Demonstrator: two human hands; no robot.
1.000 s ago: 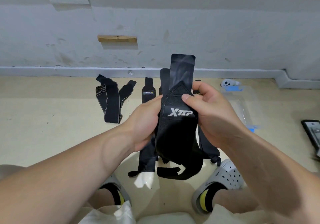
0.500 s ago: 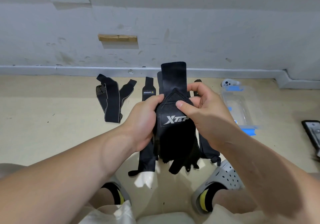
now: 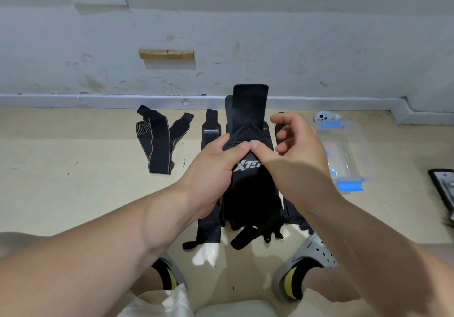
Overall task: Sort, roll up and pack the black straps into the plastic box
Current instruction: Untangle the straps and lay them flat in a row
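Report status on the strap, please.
Left hand grips the black strap; right hand thumb presses its fold. Plastic box on floor, right. Nothing blocking.

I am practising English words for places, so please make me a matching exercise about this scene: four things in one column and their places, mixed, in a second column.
Things
1 strap with white letters
2 plastic box
3 grey-edged strap
4 wooden piece

Places
A on the wall
B on the floor, farthest left
C gripped by the left hand
D on the floor at the right

Pairs: 1-C, 2-D, 3-B, 4-A
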